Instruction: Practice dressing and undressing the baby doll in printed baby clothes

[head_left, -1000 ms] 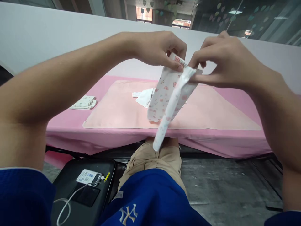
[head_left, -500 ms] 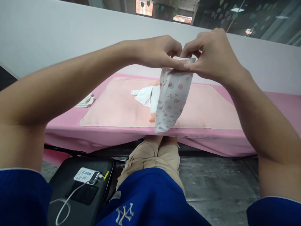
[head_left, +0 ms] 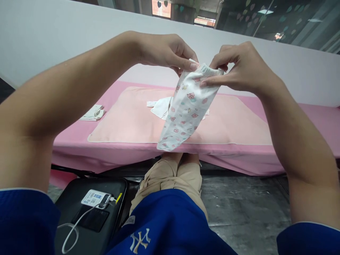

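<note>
Both my hands are raised over the pink table (head_left: 79, 148) and pinch the elastic top edge of small white baby trousers (head_left: 184, 113) printed with pink figures. My left hand (head_left: 167, 53) grips the left side of the waistband with thumb and fingers. My right hand (head_left: 239, 69) grips the right side. The trousers hang down and slant to the lower left, above the table's near edge. Behind them, on a peach mat (head_left: 127, 120), lies a white garment (head_left: 160, 108), mostly hidden by the trousers.
A folded printed cloth (head_left: 92, 112) lies on the table's left part. A white wall runs along the far side. Below left, a black case (head_left: 92, 212) carries a small device with a white cable (head_left: 95, 199). My knees (head_left: 172, 173) reach under the table.
The trousers first hung as two separate legs, were then held flat and closed at the top, and now the waistband is pulled open between both hands, the fabric swinging left.
</note>
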`<state>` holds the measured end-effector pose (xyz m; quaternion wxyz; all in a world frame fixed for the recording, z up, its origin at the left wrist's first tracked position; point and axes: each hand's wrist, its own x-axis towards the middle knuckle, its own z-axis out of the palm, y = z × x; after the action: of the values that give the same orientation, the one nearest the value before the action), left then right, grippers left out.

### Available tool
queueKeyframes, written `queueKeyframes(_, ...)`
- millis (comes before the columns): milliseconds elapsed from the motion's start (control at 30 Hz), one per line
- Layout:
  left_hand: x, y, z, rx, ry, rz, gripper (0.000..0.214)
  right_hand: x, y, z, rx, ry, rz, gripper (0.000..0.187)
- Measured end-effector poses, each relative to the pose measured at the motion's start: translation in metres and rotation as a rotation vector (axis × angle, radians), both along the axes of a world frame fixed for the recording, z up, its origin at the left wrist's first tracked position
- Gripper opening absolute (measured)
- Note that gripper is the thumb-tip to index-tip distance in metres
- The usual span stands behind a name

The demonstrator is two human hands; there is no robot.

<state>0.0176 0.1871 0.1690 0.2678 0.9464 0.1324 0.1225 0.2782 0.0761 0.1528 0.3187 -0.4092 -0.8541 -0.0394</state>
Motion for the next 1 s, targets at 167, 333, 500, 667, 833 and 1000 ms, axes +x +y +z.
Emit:
queueKeyframes(167,0.002,0.007,-0.001,0.024,-0.038,0.036,0.058,-0.004,-0.009,0.0,0.03,0.072,0.05,0.019)
queueKeyframes(333,0.01,-0.004,-0.004,0.101,-0.115,0.118,0.036,-0.014,-0.006,-0.003,0.091,0.009,-0.094,0.035)
queueKeyframes(500,0.015,-0.012,-0.011,0.091,-0.187,0.077,0.056,-0.025,-0.004,-0.004,0.053,0.096,-0.225,0.027)
queueKeyframes(667,0.018,-0.022,-0.017,0.085,-0.173,0.112,0.083,-0.027,0.001,-0.006,0.007,0.19,-0.245,0.031)
queueKeyframes(833,0.02,-0.019,-0.022,0.146,-0.219,0.194,0.069,-0.028,0.01,-0.011,0.121,0.184,-0.252,0.032)
queueKeyframes(1000,0.01,-0.005,-0.025,0.054,-0.478,0.193,0.056,-0.037,0.029,-0.069,0.088,0.575,-0.028,0.093)
